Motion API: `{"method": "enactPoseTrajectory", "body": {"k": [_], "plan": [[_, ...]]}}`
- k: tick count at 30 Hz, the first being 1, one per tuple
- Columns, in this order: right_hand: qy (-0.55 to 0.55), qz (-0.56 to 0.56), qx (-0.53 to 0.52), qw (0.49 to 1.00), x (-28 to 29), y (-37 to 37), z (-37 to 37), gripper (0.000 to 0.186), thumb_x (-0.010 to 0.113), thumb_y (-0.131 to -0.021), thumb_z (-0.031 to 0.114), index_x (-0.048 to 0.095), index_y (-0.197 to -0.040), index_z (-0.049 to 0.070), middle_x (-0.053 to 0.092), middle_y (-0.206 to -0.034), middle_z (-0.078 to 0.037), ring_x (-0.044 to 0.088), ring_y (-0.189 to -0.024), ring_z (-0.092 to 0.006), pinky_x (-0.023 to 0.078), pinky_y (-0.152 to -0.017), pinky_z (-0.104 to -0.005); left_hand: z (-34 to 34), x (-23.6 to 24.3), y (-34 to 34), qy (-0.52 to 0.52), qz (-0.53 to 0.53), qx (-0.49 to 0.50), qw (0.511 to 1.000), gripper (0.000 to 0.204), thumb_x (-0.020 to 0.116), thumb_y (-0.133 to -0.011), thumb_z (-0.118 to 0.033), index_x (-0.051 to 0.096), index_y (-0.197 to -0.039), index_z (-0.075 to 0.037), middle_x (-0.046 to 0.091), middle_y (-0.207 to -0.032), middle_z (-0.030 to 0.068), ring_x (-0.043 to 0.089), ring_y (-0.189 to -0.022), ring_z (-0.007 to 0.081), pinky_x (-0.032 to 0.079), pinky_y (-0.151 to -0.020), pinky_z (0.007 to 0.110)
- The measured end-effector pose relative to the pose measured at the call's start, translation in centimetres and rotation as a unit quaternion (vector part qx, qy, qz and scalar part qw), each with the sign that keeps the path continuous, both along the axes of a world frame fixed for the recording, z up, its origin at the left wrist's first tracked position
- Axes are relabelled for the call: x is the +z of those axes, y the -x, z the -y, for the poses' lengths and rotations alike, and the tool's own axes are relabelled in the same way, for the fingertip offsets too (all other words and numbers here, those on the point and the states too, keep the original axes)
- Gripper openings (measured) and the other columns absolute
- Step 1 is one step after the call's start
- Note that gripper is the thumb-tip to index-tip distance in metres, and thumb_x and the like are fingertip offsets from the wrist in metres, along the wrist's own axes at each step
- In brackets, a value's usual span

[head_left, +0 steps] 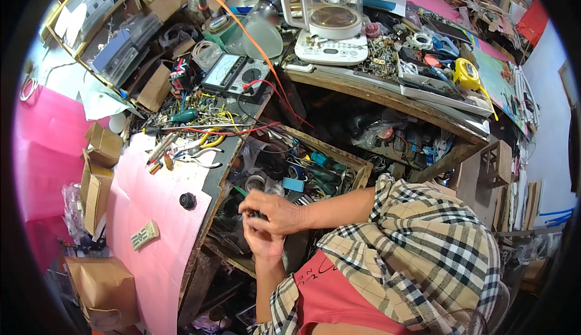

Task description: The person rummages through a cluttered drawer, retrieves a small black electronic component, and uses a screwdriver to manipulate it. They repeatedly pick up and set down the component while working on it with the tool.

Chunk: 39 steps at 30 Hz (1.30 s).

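My right hand (275, 211) and my left hand (262, 244) meet above an open wooden drawer, right one on top, fingers of both curled together. A small dark thing (259, 215) shows between them; most of it is hidden, so its kind is unclear. Just beyond the fingertips a thin green piece (240, 190) shows; I cannot tell whether it is held. Inside the drawer (363, 176) lie tools, a light blue block (293, 184) and a teal-handled tool (321, 159). On the pink sheet (172, 232) rest a round black part (187, 200) and a beige remote control (144, 235).
An analog multimeter (233, 73) with red and black leads stands at the bench corner, near pliers (203, 153) and scattered screwdrivers. Farther back are a glass kettle (333, 8) on its white base and a yellow tape measure (466, 73). A brown paper bag (103, 286) stands at lower left.
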State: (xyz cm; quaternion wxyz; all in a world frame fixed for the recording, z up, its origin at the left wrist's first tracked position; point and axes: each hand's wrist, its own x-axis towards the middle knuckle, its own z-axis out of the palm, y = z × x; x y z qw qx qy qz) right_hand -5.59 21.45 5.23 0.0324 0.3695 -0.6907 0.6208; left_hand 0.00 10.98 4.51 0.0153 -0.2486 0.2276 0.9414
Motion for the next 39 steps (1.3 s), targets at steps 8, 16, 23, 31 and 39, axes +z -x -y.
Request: {"method": "enactPoseTrajectory", "body": {"k": [8,16,23,31,39], "plan": [[0.019,0.129,-0.052,0.990,-1.0,0.9,0.4,0.023,0.051,-0.094,0.021,0.057,-0.103,0.002,0.055,-0.095,-0.016,0.059,-0.087,-0.0310,0.047,-0.078,-0.0373,2.8,-2.1,-0.4,0.105,-0.059,-0.037,0.992,0.031,0.046,-0.097,-0.035,0.062,-0.101,-0.010,0.064,-0.088,0.0037,0.062,-0.073,0.0168,0.050,-0.061,0.031],[0.127,0.729,0.194,0.644,-2.3,0.7,1.7,0.030,0.041,-0.102,0.036,0.054,-0.109,0.011,0.058,-0.093,-0.004,0.060,-0.085,-0.0149,0.055,-0.065,-0.0317,-0.3,2.7,-0.2,0.774,-0.177,0.079,0.603,0.023,0.055,-0.087,-0.013,0.059,-0.102,0.004,0.060,-0.096,0.0169,0.059,-0.088,0.0291,0.048,-0.079,0.038],[0.099,0.671,0.154,0.719,-2.1,1.6,1.1,0.023,0.047,-0.098,0.028,0.056,-0.101,0.007,0.055,-0.085,-0.004,0.054,-0.066,-0.0136,0.046,-0.054,-0.0268,0.6,1.3,-0.6,0.729,-0.119,0.118,0.664,0.025,0.048,-0.094,-0.015,0.057,-0.108,0.004,0.060,-0.104,0.0150,0.058,-0.093,0.0266,0.046,-0.083,0.035],[-0.002,-0.033,0.020,0.999,-0.3,0.0,0.1,0.023,0.059,-0.088,0.018,0.056,-0.106,0.003,0.054,-0.096,-0.014,0.057,-0.091,-0.0320,0.048,-0.079,-0.0379,1.7,-2.1,-0.6,0.029,-0.091,-0.099,0.990,0.034,0.037,-0.101,-0.038,0.054,-0.113,-0.011,0.060,-0.106,0.0059,0.061,-0.090,0.0202,0.052,-0.070,0.034],[-0.018,0.034,0.004,0.999,-0.4,0.2,0.2,0.022,0.058,-0.090,0.021,0.057,-0.100,0.002,0.052,-0.095,-0.015,0.056,-0.085,-0.0337,0.048,-0.075,-0.0401,1.5,-0.9,0.1,0.130,0.107,0.050,0.984,0.017,0.052,-0.095,-0.026,0.062,-0.092,-0.013,0.057,-0.077,-0.0037,0.057,-0.068,0.0094,0.047,-0.055,0.026]]}}
